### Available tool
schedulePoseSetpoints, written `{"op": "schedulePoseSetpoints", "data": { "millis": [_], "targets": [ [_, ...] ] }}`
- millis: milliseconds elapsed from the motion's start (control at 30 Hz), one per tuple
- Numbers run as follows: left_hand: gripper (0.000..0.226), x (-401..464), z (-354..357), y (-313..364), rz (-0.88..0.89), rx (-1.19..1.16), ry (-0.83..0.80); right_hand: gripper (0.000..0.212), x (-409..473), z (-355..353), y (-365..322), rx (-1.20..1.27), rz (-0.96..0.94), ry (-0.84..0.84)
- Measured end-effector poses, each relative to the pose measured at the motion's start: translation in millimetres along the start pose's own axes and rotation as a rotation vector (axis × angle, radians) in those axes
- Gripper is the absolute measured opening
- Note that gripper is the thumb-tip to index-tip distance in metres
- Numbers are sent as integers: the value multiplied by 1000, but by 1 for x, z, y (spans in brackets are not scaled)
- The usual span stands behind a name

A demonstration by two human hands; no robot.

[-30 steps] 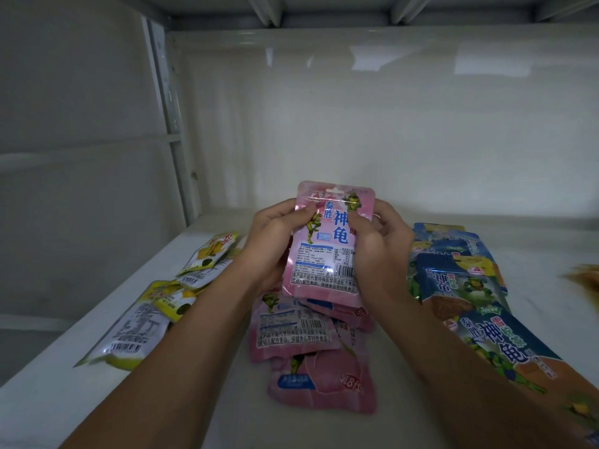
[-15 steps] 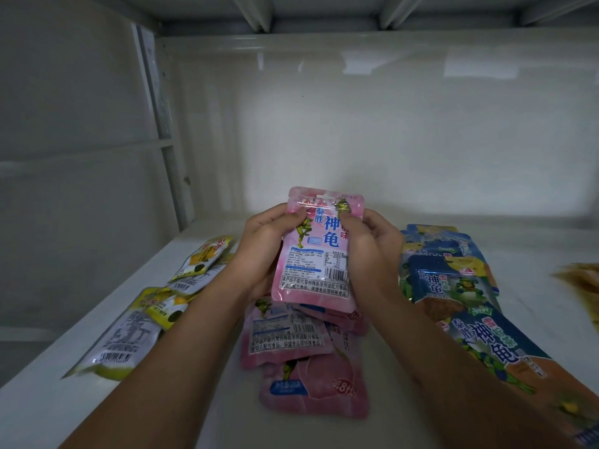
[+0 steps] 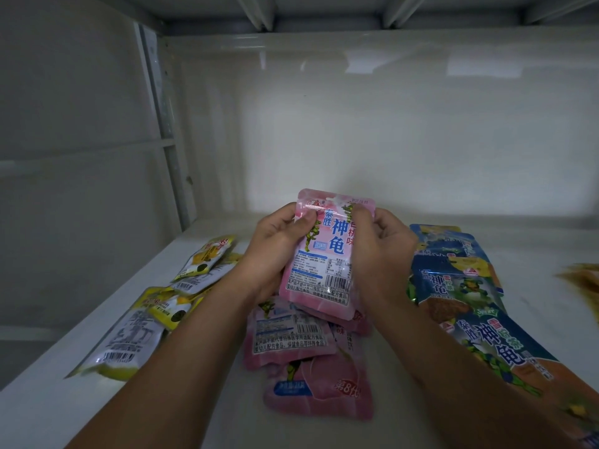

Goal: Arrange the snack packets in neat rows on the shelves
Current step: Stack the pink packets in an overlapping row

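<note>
Barely shifted, both hands grip pink packet (image 3: 324, 254) reading "神龟".

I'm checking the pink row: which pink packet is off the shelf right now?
The upright pink packet pinched between left hand and right hand; the other pink packets lie flat beneath.

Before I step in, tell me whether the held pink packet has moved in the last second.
No. The pink packet stays above the pink packets lying on the shelf, its top just past the shelf's back edge.
</note>
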State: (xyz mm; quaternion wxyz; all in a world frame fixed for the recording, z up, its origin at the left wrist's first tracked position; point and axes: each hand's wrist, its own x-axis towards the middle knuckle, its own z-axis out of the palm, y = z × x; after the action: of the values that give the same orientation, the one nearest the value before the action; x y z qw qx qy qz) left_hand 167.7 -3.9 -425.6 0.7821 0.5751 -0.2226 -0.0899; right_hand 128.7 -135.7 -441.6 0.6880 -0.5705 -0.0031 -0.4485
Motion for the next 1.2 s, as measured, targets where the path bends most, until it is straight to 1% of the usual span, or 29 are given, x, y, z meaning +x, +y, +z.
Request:
{"op": "schedulePoseSetpoints", "data": {
  "millis": [133,200,267,333,400,467,533,567,633,667,733,833,900,967,1033,1100,1133,1200],
  "targets": [
    [18,2,1,-2,16,23,5,40,1,0,-2,5,15,19],
    [18,4,1,-3,41,37,40,38,1,2,-3,51,46,-13],
    [17,5,1,-4,66,26,104,40,1,3,0,67,74,-78],
    [15,6,1,-4,85,15,177,47,-1,3,5,5,46,-118],
    [14,7,0,-3,81,-5,205,53,-2,2,7,-97,-37,-124],
    [19,6,-2,-2,42,-23,174,55,-2,0,7,-135,-68,-80],
    [26,5,-2,-2,-14,25,113,55,0,-1,6,-131,-61,-36],
    [24,4,-1,-3,-30,57,96,56,1,-2,6,-131,-52,-30],
    [21,3,-1,-5,-18,92,113,60,2,-1,7,-121,-10,-50],
    [26,3,-2,-5,1,101,134,61,1,0,7,-122,14,-65],
    [44,3,-4,-5,48,89,172,60,0,0,8,-134,46,-128],
    [60,2,-5,-3,71,64,180,52,-4,1,12,-192,22,-240],
    [55,2,-4,-2,63,44,183,52,-4,0,17,-231,-2,-251],
    [44,3,-5,-2,8,29,168,54,-2,-3,18,-278,-55,-210],
    [40,2,-4,-1,-72,25,98,56,-2,-4,17,-324,-105,-184],
    [39,2,-4,-3,-98,84,44,57,-1,-6,18,-345,-134,-181],
    [45,1,-4,-4,-83,123,43,58,-1,-5,18,-355,-143,-177],
    [78,2,-7,-8,-15,195,50,58,-1,-5,19,-349,-128,-183]
  ]
}}
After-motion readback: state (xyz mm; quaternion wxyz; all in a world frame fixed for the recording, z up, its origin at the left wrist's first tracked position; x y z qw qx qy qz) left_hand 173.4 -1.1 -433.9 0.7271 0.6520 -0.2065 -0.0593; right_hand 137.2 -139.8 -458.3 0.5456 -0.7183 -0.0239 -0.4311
